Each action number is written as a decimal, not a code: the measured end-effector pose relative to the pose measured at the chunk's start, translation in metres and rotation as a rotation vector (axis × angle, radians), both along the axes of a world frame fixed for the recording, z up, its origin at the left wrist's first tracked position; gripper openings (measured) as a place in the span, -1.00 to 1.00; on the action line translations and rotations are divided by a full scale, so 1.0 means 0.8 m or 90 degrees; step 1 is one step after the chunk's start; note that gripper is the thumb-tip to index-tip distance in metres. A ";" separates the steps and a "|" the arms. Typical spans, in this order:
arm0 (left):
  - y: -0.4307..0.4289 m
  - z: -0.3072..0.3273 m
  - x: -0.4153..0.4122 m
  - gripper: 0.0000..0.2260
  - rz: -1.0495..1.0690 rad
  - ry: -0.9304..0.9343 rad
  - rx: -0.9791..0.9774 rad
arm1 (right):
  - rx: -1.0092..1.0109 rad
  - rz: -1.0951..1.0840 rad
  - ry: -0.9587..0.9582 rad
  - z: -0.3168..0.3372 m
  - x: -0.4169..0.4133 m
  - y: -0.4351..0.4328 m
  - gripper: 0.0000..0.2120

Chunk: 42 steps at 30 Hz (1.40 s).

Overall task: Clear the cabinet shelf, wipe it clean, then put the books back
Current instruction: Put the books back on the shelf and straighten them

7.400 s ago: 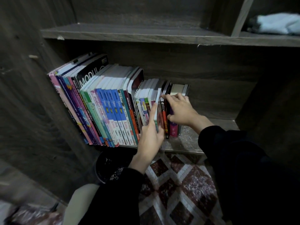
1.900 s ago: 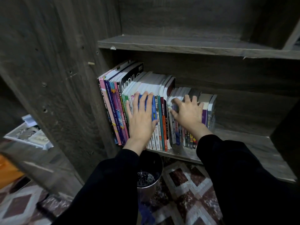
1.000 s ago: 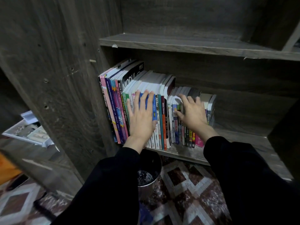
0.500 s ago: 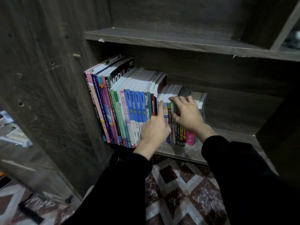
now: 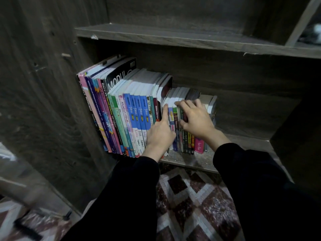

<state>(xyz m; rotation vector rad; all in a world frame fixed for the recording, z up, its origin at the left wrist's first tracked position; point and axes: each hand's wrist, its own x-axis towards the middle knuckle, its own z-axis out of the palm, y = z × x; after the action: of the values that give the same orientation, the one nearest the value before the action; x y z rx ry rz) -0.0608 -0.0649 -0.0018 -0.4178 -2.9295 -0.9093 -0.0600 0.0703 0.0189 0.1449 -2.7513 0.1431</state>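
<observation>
Dark grey wood-grain cabinet, dim light. The cabinet shelf [image 5: 199, 160] is the lower board, and the upper shelf [image 5: 173, 39] above it is bare along the stretch I can see. The floor [image 5: 191, 197] below has maroon and white diamond tiles. The books are on the cabinet shelf, spines out. The tall books [image 5: 132, 110] are packed against the left side wall [image 5: 52, 101], and the small books [image 5: 188, 143] stand just beside them on the right (titles mostly too small to read). My right hand [image 5: 196, 119] grasps a bunch of the small books, fingers curled over their tops and thumb on the spines. My left hand [image 5: 160, 134] has its index finger straight up along the spines where the tall and small books meet, the other fingers folded; I cannot tell whether it grips anything. Black sleeves [image 5: 132, 197] cover both arms. The front lip of the cabinet shelf shows as a bare strip before the small books. Right of the last book the board runs bare to the right wall [image 5: 295, 136], so there is open room there. There is more open height over the small books than over the tall ones. Something pale and blurred sits top right behind a slanted divider [image 5: 300, 21].
</observation>
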 end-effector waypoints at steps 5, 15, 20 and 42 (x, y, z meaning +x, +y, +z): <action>-0.004 -0.003 0.021 -0.22 0.012 0.003 0.052 | -0.006 0.000 0.001 -0.002 0.000 0.000 -0.42; -0.017 0.008 0.025 -0.54 0.033 0.212 -0.086 | -0.004 -0.009 -0.001 -0.003 -0.002 0.000 -0.41; -0.021 -0.008 0.031 -0.53 0.048 0.195 -0.041 | -0.004 -0.002 -0.008 -0.001 0.001 0.000 -0.41; -0.041 -0.019 0.064 -0.35 0.004 0.030 0.202 | -0.233 0.017 -0.133 0.021 0.004 0.013 -0.47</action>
<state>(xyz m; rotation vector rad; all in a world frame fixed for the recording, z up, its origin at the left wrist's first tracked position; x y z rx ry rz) -0.0099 -0.0980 -0.0169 -0.4020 -2.6753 -1.3146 -0.0568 0.0805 0.0357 0.0689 -2.8708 0.6999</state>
